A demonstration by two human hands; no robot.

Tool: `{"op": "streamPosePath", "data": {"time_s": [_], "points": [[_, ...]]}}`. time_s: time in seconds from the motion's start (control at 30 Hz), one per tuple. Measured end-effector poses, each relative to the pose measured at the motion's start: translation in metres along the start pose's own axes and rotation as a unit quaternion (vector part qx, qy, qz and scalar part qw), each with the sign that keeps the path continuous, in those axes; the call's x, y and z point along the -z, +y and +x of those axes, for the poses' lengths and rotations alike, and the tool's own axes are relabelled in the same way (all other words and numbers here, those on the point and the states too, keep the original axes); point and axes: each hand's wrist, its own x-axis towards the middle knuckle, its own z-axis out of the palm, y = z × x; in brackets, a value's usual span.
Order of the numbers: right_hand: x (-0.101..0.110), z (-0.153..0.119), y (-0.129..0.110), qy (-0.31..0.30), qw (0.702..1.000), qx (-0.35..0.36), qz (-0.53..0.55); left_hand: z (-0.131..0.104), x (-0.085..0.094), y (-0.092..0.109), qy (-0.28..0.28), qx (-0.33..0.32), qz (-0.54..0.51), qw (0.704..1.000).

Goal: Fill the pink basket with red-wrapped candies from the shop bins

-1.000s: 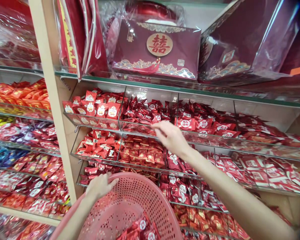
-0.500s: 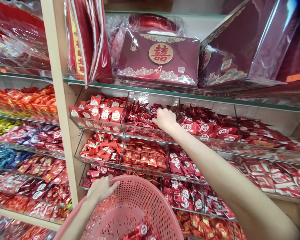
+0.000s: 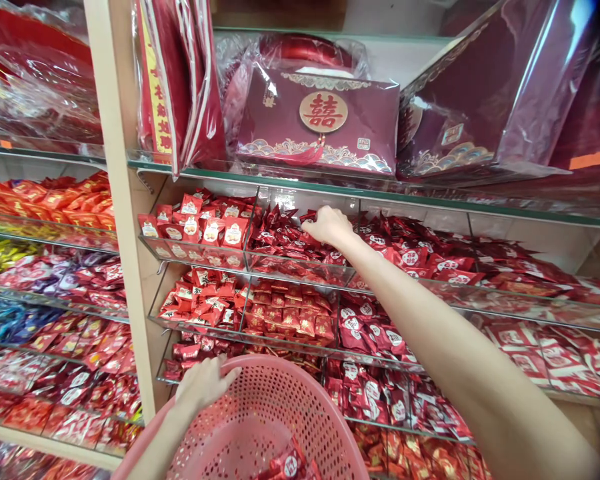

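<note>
My left hand [image 3: 206,383] is closed over the left rim of a pink perforated plastic basket [image 3: 273,380], thumb lying on the inner side. A few red wrapped candies [image 3: 290,463] lie low in the basket. Up on the rack, my right hand [image 3: 329,225] reaches into a clear-fronted compartment of dark red wrapped candies [image 3: 283,233]. Its fingers curl down and away from me among the packets. The back of the hand hides the fingertips and whatever they pinch.
A glass shelf [image 3: 290,179] with a purple gift box [image 3: 317,120] runs just above my right hand. Clear dividers and front lips split the rack into compartments. A wooden post [image 3: 123,200] stands left, with more candy shelves [image 3: 55,267] beyond it.
My right hand has risen slightly, its fingers still curled among the dark red candies. The left hand keeps its grip, and the basket sits slightly lower in view.
</note>
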Motion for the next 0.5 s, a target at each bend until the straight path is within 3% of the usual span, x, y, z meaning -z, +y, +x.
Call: {"op": "streamPosePath", "data": {"time_s": [0.27,0.5], "points": [[-0.015,0.002,-0.031,-0.051,0.998,0.023,-0.034,0.000,0.001,-0.002,-0.002,0.002,-0.003,1.000],[-0.014,0.006,-0.030,-0.121,0.991,0.017,-0.051,0.002,-0.005,-0.008,0.000,0.016,-0.011,1.000]]}}
